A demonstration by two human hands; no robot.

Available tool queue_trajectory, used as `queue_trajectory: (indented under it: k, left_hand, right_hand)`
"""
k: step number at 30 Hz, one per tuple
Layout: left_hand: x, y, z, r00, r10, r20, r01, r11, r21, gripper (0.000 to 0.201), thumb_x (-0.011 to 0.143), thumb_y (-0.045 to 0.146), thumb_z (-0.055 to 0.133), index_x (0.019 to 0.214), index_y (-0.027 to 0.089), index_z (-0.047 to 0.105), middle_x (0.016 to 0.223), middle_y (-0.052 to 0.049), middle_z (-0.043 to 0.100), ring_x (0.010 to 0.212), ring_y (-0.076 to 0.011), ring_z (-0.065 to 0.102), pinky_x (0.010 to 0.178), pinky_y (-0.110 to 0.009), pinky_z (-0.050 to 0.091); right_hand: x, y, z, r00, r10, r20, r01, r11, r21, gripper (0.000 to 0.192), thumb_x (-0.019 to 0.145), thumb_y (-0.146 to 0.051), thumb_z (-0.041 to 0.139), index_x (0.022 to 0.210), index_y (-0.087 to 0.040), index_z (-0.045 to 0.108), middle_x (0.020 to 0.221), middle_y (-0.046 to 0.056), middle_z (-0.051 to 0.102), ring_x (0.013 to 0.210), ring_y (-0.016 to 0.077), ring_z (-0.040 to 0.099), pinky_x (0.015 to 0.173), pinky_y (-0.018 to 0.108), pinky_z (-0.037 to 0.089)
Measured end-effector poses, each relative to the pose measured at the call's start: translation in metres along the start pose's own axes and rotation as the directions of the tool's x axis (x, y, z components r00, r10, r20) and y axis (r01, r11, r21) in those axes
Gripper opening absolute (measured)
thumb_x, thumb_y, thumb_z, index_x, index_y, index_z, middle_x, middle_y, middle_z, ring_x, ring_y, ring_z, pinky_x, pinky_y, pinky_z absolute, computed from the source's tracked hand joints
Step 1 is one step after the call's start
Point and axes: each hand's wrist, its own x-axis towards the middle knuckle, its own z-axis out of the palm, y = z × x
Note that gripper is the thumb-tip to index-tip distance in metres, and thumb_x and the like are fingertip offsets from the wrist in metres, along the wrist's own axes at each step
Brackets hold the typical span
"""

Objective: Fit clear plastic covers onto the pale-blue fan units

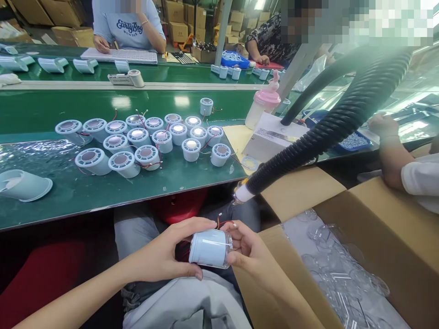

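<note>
Right now your left hand (164,256) and right hand (248,249) both grip the pale-blue cylinder (210,248), fingers wrapped round it; its red wires (222,223) seem loose.

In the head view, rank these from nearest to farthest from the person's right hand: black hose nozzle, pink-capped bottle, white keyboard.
From the right hand:
1. Black hose nozzle, just above the hand, over the table edge.
2. Pink-capped bottle, farther up on the green table.
3. White keyboard, far across, upper left, before a seated person.

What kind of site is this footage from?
Most likely a small-electronics assembly line. Both hands, left hand and right hand, hold a pale blue round housing with wires; many like units sit on a green conveyor belt, and other workers sit opposite among stacked cartons.
</note>
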Motion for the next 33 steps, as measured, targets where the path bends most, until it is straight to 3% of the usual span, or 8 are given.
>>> queue_trajectory:
  k: [9, 17, 23, 25, 28, 31, 33]
  left_hand:
    - [0.000, 0.002, -0.001, 0.999, 0.047, -0.003, -0.047, 0.997, 0.057, 0.074, 0.067, 0.032, 0.079, 0.134, 0.024, 0.047, 0.137, -0.013, 0.052, 0.126, -0.0311, 0.047, 0.106, -0.046, 0.038]
    - [-0.001, -0.003, 0.000, 0.985, 0.172, -0.004, -0.172, 0.983, 0.059, 0.080, 0.067, 0.026, 0.080, 0.137, 0.031, 0.041, 0.138, -0.011, 0.051, 0.127, -0.0305, 0.048, 0.106, -0.046, 0.038]
    - [-0.001, 0.000, 0.000, 0.978, 0.211, 0.002, -0.210, 0.976, 0.056, 0.088, 0.064, 0.021, 0.082, 0.137, 0.037, 0.037, 0.140, -0.009, 0.049, 0.127, -0.0300, 0.048, 0.106, -0.046, 0.039]
    - [0.000, 0.001, -0.001, 0.976, 0.216, 0.009, -0.216, 0.975, 0.048, 0.088, 0.065, 0.020, 0.082, 0.138, 0.038, 0.036, 0.141, -0.009, 0.047, 0.128, -0.0304, 0.047, 0.106, -0.047, 0.039]
    - [-0.001, 0.002, -0.002, 0.978, 0.207, 0.022, -0.208, 0.978, 0.032, 0.084, 0.068, 0.020, 0.080, 0.137, 0.038, 0.036, 0.142, -0.010, 0.046, 0.128, -0.0301, 0.045, 0.106, -0.047, 0.038]
    - [-0.003, 0.004, 0.000, 0.983, 0.183, 0.029, -0.183, 0.983, 0.020, 0.076, 0.072, 0.019, 0.076, 0.135, 0.039, 0.040, 0.140, -0.009, 0.045, 0.127, -0.0288, 0.046, 0.105, -0.045, 0.039]
    - [-0.004, 0.006, 0.001, 0.988, 0.150, 0.022, -0.150, 0.989, -0.010, 0.070, 0.074, 0.018, 0.074, 0.133, 0.037, 0.043, 0.138, -0.009, 0.046, 0.126, -0.0287, 0.047, 0.103, -0.043, 0.041]
  right_hand:
    - [0.004, 0.006, 0.002, 0.999, 0.052, 0.001, -0.052, 0.996, 0.066, 0.047, 0.070, -0.054, 0.071, 0.093, -0.020, 0.047, 0.072, -0.005, 0.058, 0.052, 0.0080, 0.060, 0.044, 0.017, 0.052]
    - [0.007, 0.016, 0.005, 0.988, 0.151, -0.032, -0.148, 0.985, 0.091, 0.053, 0.071, -0.067, 0.059, 0.089, -0.020, 0.042, 0.050, -0.006, 0.059, 0.036, 0.0105, 0.059, 0.030, 0.013, 0.043]
    - [0.009, 0.015, 0.011, 0.957, 0.289, -0.004, -0.285, 0.944, 0.168, 0.060, 0.069, -0.074, 0.054, 0.091, -0.018, 0.046, 0.047, -0.003, 0.061, 0.031, 0.0106, 0.055, 0.024, 0.012, 0.036]
    - [0.010, 0.014, 0.011, 0.938, 0.340, 0.057, -0.345, 0.916, 0.205, 0.065, 0.072, -0.077, 0.046, 0.091, -0.015, 0.053, 0.047, 0.000, 0.062, 0.030, 0.0092, 0.052, 0.023, 0.011, 0.032]
    - [0.010, 0.013, 0.011, 0.878, 0.459, 0.134, -0.478, 0.843, 0.248, 0.074, 0.086, -0.072, 0.019, 0.073, -0.011, 0.059, 0.046, 0.004, 0.061, 0.026, 0.0054, 0.048, 0.022, 0.010, 0.026]
    - [0.011, 0.012, 0.012, 0.814, 0.555, 0.172, -0.581, 0.775, 0.249, 0.086, 0.091, -0.059, -0.005, 0.055, -0.011, 0.056, 0.042, 0.004, 0.056, 0.024, 0.0041, 0.046, 0.021, 0.010, 0.023]
    - [0.010, 0.012, 0.014, 0.813, 0.551, 0.189, -0.582, 0.785, 0.211, 0.088, 0.090, -0.058, -0.010, 0.053, -0.012, 0.054, 0.040, 0.004, 0.053, 0.024, 0.0044, 0.045, 0.021, 0.010, 0.022]
